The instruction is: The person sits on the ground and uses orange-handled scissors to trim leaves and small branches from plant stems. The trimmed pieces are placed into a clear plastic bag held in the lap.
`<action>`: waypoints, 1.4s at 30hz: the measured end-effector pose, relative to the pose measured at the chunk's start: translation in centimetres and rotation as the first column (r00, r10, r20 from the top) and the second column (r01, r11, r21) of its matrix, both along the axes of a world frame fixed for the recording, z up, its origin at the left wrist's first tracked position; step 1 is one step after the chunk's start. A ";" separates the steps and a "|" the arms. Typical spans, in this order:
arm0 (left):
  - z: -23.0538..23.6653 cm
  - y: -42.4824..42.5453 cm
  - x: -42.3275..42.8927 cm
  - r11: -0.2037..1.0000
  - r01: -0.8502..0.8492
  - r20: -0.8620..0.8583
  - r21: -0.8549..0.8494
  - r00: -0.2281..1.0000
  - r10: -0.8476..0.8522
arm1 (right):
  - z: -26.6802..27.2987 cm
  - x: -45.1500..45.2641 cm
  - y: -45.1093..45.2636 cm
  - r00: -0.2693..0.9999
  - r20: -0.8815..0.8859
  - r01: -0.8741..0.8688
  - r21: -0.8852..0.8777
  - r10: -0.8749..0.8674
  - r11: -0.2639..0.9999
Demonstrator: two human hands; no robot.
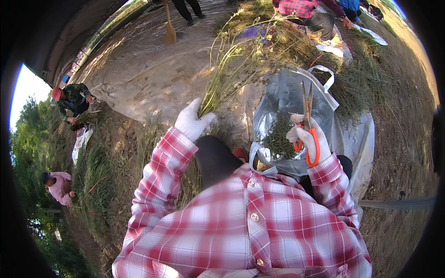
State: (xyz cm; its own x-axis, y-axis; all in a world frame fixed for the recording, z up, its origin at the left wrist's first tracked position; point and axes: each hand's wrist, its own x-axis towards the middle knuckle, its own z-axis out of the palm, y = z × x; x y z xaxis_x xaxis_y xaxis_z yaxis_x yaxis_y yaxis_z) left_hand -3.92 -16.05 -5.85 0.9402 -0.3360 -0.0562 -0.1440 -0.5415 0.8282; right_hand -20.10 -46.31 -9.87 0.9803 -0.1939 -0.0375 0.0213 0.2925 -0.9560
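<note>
My left hand (195,120), in a white glove, grips the lower stems of a bunch of long green plants (222,66); their leafy tops fan out up and to the right. In my white-gloved right hand (309,137) is a pair of scissors with orange handles (313,149), its metal blades pointing away from me and nearly together. Beneath that hand a white woven plastic bag (288,92) stands wide open in front of my body, with cut green sprigs (280,139) lying inside.
A plastic ground sheet (149,73) spreads ahead. Heaped cut plants (361,83) lie beyond the bag, more (99,180) at the left. A person in a checked shirt (295,8) sits at the top right; another in camouflage (74,100) is at left. A broom (170,33) stands near someone's legs.
</note>
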 end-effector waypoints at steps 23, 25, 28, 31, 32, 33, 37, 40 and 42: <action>0.4 12.8 0.1 0.869 -0.196 -0.018 -0.455 0.977 0.211 | 11.0 7.7 5.6 0.944 0.161 -0.093 -0.709 0.289 0.699; -0.3 12.8 -0.3 0.906 -0.177 0.005 -0.384 0.981 0.193 | 11.0 9.5 5.9 0.932 0.198 -0.055 -0.753 0.305 0.656; -1.0 11.9 -0.7 0.933 -0.121 -0.008 -0.339 0.992 0.126 | 10.7 10.9 5.6 0.939 0.182 -0.013 -0.828 0.290 0.561; -1.3 10.8 -0.8 0.967 -0.087 0.036 -0.238 0.994 0.099 | 9.6 11.1 4.5 0.948 0.119 -0.042 -0.873 0.296 0.485; -1.0 10.6 -0.9 0.981 -0.059 0.061 -0.184 0.996 0.071 | 9.3 10.7 3.9 0.957 0.091 -0.037 -0.904 0.277 0.426; -0.7 10.6 -1.0 0.991 -0.039 0.090 -0.127 0.995 0.051 | 10.3 10.2 4.2 0.962 0.070 -0.034 -0.930 0.265 0.366; -0.5 10.2 -1.0 0.997 0.033 0.151 -0.073 0.988 -0.022 | 9.9 9.8 3.7 0.971 0.094 0.008 -0.932 0.220 0.362; -1.8 10.1 -0.5 0.988 0.045 0.189 -0.146 0.982 -0.017 | 10.4 9.5 3.4 0.977 0.074 0.002 -0.941 0.202 0.338; -1.7 9.9 -0.5 0.994 0.042 0.205 -0.104 0.978 -0.020 | 10.3 9.3 3.2 0.977 0.072 -0.006 -0.933 0.201 0.361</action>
State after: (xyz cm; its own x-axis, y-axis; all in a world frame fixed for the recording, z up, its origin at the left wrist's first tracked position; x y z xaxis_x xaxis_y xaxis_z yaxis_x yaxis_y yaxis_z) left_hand -4.41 -6.16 -7.51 0.9172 -0.3589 0.1732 -0.3310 -0.4439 0.8327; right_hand -10.77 -43.14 0.45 0.9668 0.0931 0.2381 0.2233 -0.7608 -0.6094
